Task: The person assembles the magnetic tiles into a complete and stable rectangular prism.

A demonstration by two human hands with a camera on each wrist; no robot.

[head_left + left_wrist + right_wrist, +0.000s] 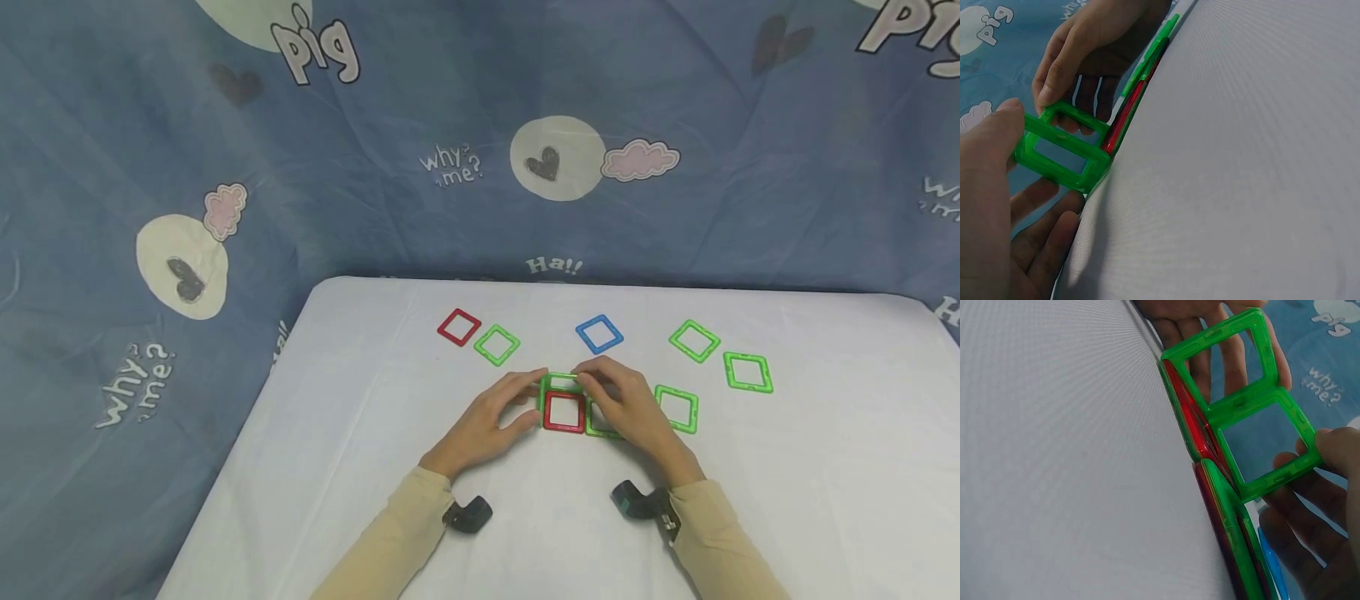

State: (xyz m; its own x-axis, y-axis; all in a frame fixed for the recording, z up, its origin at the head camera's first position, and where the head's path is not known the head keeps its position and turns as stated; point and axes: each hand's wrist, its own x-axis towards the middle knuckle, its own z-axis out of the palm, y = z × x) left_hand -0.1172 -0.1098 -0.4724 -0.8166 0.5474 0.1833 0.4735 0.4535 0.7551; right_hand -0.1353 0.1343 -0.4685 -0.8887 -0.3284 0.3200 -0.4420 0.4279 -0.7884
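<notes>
Green magnetic square tiles stand upright on two sides of a red square tile (564, 432) lying flat. My left hand (486, 423) holds the left upright green tile (1054, 169), thumb near one upper corner and the other fingers by its outer face. At the back, the other upright green tile (1241, 490) is pinched by my right hand (628, 406) near its top corner. The two upright tiles meet at a corner. A flat green tile (600, 432) adjoins the red one, partly hidden under my right hand.
Another green tile (696, 414) lies right of my right hand. Farther back are a red tile (447, 337), a green tile (486, 355), a blue tile (588, 340) and two green tiles (707, 350) at the right. A patterned blue cloth (375, 192) hangs behind the white table (337, 375).
</notes>
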